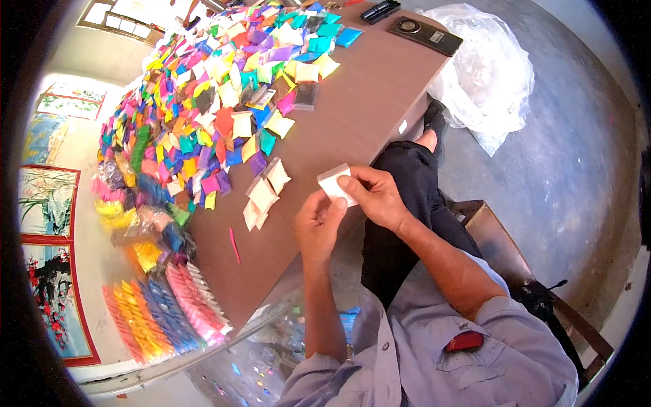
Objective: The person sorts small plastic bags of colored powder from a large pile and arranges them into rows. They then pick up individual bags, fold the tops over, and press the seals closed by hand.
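Observation:
A small white packet [332, 179] with a clear plastic edge is pinched between both hands, just off the table's near edge. My left hand [319, 224] closes on its lower side, thumb against the front. From the right, my right hand [378, 197] grips it with thumb and bent fingers. Several cream packets [263, 195] lie in a small group on the table, left of the hands. Nearer the front lies a thin pink stick [234, 245]. What is inside the packet cannot be made out beyond its white colour.
A large heap of coloured packets [203, 122] spreads over the brown table [359, 81]. Bundled rows of packets [159, 315] line its left end. A dark phone [425, 36] and a black object [380, 11] lie at the far edge. A clear plastic bag [485, 71] stands beyond.

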The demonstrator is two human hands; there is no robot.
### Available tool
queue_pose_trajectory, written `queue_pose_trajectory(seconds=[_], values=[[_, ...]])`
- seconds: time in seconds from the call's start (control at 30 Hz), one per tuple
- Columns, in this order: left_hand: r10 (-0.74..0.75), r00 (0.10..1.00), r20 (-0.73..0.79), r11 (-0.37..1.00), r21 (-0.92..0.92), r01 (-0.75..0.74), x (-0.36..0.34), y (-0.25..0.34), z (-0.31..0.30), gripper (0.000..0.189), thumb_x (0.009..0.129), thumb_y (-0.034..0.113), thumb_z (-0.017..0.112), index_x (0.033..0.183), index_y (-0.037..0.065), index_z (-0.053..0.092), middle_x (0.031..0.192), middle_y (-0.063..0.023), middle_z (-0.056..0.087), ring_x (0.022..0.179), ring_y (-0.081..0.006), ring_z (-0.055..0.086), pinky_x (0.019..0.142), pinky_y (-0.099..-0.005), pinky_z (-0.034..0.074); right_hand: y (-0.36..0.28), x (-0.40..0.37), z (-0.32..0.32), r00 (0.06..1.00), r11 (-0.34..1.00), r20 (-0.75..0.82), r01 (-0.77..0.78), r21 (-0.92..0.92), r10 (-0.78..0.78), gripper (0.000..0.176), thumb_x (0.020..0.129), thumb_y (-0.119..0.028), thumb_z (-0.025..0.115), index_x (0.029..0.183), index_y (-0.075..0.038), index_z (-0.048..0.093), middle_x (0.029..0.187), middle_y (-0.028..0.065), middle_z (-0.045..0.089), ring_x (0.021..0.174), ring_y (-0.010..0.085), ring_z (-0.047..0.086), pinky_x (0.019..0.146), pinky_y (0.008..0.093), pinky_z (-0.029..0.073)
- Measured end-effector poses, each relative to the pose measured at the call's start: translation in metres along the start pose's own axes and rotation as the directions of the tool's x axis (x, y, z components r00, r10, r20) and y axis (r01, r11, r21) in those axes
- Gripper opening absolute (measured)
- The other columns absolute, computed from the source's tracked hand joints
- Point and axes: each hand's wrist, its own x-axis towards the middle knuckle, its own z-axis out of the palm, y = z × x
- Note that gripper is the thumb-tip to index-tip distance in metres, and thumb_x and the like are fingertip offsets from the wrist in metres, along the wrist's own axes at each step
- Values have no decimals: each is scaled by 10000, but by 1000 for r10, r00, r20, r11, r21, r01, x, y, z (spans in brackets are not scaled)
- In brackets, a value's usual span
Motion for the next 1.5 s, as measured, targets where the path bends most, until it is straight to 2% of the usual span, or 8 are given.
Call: queue_pose_trajectory(seconds=[0.17,0.43,0.57,0.7,0.87,1.13,1.33,1.5], values=[[-32,999,34,998,61,30,2,3,-4,264,1010,184,680,1172,-25,679,967,-71,730,825,-113,657,764,-268,524,5,3,0,1000,996,-23,10,84,-8,223,1032,-173,653,1118,25,708,943,5,702,864,66,627,752,252,529],[3,999,46,999,53,-6,2,-4,-8,266,1014,204,684,1164,-16,683,967,-69,732,825,-108,657,725,-256,516,3,1,-1,1000,998,-2,25,-51,-25,217,1014,-157,666,1136,19,699,967,9,688,887,74,627,773,268,528],[-19,1000,-7,999,29,19,5,0,-7,223,1002,166,694,1134,-14,686,958,-23,704,855,-78,620,749,-237,485,-1,0,-4,999,999,22,-29,-17,30,210,1003,-151,679,1133,13,704,976,12,686,884,82,630,781,270,526],[-25,1000,-11,1000,4,25,9,-9,-15,178,985,130,712,1089,-15,701,955,0,688,868,-61,602,758,-227,473,7,1,-3,997,995,65,33,-90,-27,197,1006,-150,674,1122,6,708,957,8,691,873,75,632,777,260,523],[30,1000,-2,998,-48,-30,7,-16,-16,168,981,128,720,1081,-7,710,951,7,683,849,-53,598,747,-219,469,-1,-2,2,997,998,54,-47,-51,50,181,1011,-149,670,1110,-4,711,923,-3,676,853,65,625,754,254,518],[-30,998,-63,996,-83,25,8,-13,-12,185,1004,128,677,1130,-4,709,974,11,683,870,-71,604,788,-238,472,1,-1,0,998,988,40,59,-144,-54,160,1002,-132,675,1081,0,719,930,7,668,836,71,621,732,251,511],[50,998,-22,984,-167,-53,9,-19,-13,137,999,85,675,1100,-2,706,947,20,673,848,-40,586,755,-208,455,1,-3,3,999,989,32,29,-143,-25,133,988,-100,681,1058,7,716,939,17,656,841,72,619,720,245,506],[2,999,-45,999,-45,-4,6,-14,-13,165,997,114,690,1109,-7,700,956,5,678,851,-51,602,752,-218,473,6,-2,1,997,993,16,74,-95,-72,116,985,-85,683,1047,8,711,957,21,657,854,77,621,724,244,507]])
